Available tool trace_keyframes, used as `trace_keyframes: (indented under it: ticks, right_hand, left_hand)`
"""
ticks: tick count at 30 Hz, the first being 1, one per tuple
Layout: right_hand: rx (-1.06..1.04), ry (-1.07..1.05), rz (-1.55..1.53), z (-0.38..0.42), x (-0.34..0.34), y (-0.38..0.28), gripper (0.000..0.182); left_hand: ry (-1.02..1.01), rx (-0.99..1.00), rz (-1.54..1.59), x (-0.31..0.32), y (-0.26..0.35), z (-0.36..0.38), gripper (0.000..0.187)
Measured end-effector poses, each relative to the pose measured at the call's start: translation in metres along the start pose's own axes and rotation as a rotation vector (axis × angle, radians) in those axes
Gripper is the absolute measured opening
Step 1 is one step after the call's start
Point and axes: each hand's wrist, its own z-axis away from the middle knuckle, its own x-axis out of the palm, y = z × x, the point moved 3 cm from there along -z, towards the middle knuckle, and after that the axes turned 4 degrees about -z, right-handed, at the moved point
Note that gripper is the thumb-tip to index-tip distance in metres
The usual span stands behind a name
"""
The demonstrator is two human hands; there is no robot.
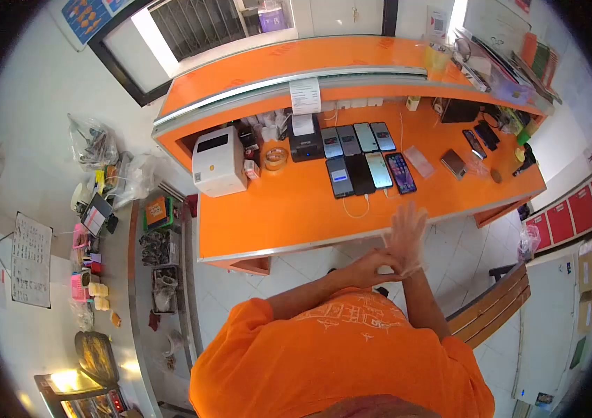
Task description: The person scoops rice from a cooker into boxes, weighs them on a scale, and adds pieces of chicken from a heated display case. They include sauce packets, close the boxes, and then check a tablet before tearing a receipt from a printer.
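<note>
A thin translucent glove (416,263) covers my right hand (407,233), whose fingers are spread above the front edge of the orange desk (275,226). At its wrist, my left hand (378,266) is closed on the glove's cuff. Beyond the hands, several phones lie in two rows; the nearest is a phone with a lit screen (401,173). Left of it are a phone with a bright screen (379,171) and one with a dark screen (360,174). A clear pinkish case (418,161) lies to the right of them. A white cable (358,209) curls near the front phones.
A white printer (219,164), a roll of tape (275,159) and a black receipt printer (305,143) stand on the desk's left part. More phones and a small box (453,163) lie at the right. A wooden bench (491,306) stands at the lower right.
</note>
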Motion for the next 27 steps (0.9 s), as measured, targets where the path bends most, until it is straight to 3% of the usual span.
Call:
trace_keyframes:
  ticks: [1,6,9,12,15,16,19,22,27]
  right_hand:
    - [0.087,0.078,-0.213,-0.010,0.009,0.016,0.062]
    - [0.861,0.323,-2.152,-0.063,0.019,0.089,0.058]
    - [0.999,0.399,-1.986,-0.054,0.034,0.162,0.052]
    - [1.265,0.504,-1.860,-0.029,0.045,0.232,0.043]
    - [1.466,0.594,-1.925,-0.006,0.032,0.290,0.030]
    - [1.408,0.625,-1.835,0.017,0.076,0.338,0.027]
    - [1.427,0.607,-1.784,0.037,0.078,0.392,0.027]
    - [1.351,0.550,-1.774,0.043,0.076,0.429,0.029]
    - [1.426,0.425,-1.617,0.052,0.086,0.476,0.033]
  left_hand:
    - [-0.043,-0.016,0.003,-0.007,-0.005,-0.016,0.013]
    - [-0.114,-0.033,-0.174,-0.025,-0.049,-0.094,0.026]
    - [0.008,-0.121,0.114,-0.018,-0.080,-0.134,0.044]
    - [0.075,-0.275,0.022,-0.007,-0.130,-0.170,0.053]
    - [0.105,-0.364,-0.386,0.002,-0.175,-0.223,0.064]
    - [0.094,-0.359,-0.478,0.006,-0.193,-0.247,0.071]
    - [0.049,-0.540,-0.575,0.013,-0.206,-0.343,0.090]
    - [0.178,-0.545,-0.642,0.041,-0.244,-0.435,0.108]
    - [0.309,-0.823,-0.738,0.085,-0.299,-0.517,0.119]
